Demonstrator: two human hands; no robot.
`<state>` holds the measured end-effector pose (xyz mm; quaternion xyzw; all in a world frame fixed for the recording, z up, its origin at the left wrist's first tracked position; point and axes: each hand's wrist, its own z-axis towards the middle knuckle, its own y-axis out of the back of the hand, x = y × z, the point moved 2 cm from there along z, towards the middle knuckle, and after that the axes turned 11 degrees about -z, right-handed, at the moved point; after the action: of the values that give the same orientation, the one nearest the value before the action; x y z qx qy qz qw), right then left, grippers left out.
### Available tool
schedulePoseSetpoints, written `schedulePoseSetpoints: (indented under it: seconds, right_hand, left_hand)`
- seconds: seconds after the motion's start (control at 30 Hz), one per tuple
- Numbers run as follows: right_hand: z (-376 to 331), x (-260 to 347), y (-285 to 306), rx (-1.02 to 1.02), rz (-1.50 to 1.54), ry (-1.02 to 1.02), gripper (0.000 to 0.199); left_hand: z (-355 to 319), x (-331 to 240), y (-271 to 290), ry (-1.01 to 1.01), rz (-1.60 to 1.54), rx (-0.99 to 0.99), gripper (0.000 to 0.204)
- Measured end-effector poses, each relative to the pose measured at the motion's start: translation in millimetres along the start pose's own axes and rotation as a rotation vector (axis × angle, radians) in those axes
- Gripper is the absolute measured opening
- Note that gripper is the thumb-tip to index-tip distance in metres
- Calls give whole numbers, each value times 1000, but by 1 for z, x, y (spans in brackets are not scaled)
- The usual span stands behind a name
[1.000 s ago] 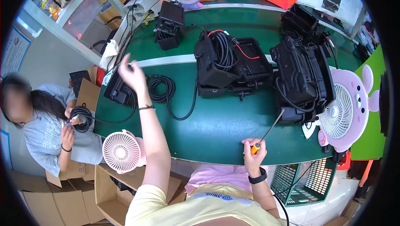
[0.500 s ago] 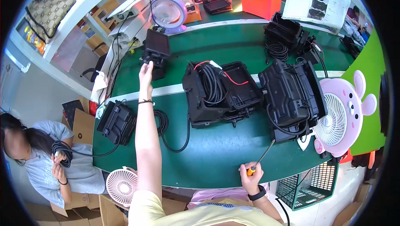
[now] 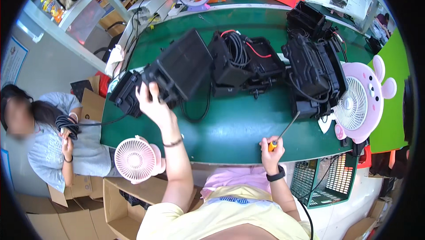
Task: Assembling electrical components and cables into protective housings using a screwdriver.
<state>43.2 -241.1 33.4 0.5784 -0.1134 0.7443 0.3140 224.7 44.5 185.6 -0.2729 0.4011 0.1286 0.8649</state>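
My left hand (image 3: 152, 106) grips the edge of a black plastic case (image 3: 187, 65), which is tilted above the left side of the green table. Part of the case hides a smaller black case (image 3: 120, 93) at the table's left edge. In my right hand (image 3: 272, 156), near the front edge, is a screwdriver (image 3: 272, 145) with a yellow handle, its shaft pointing up and right. Beyond my hands stands an open black case (image 3: 268, 68) holding a coiled black cable (image 3: 239, 53) and a red wire. Another black case (image 3: 307, 63) stands to its right.
A pink animal-shaped fan (image 3: 354, 100) stands at the right, and a small pink fan (image 3: 135, 159) at the left front. A seated person (image 3: 75, 142) at the left holds a coiled cable. A green crate (image 3: 305, 178) sits below the table's right edge.
My left hand has brought the black case from the far left of the table toward me. My right hand still holds the screwdriver. The view has shifted.
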Motion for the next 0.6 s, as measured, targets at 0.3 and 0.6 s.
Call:
schedulePoseSetpoints:
  seconds: [0.3,0.6]
  right_hand:
    - [-29,28,4,160,85,28,27]
    - [-49,24,18,109,123,-79,35]
  left_hand:
    - [-196,-62,36,-338,518,-3,44]
    - [-133,-66,35,-359,545,756,30]
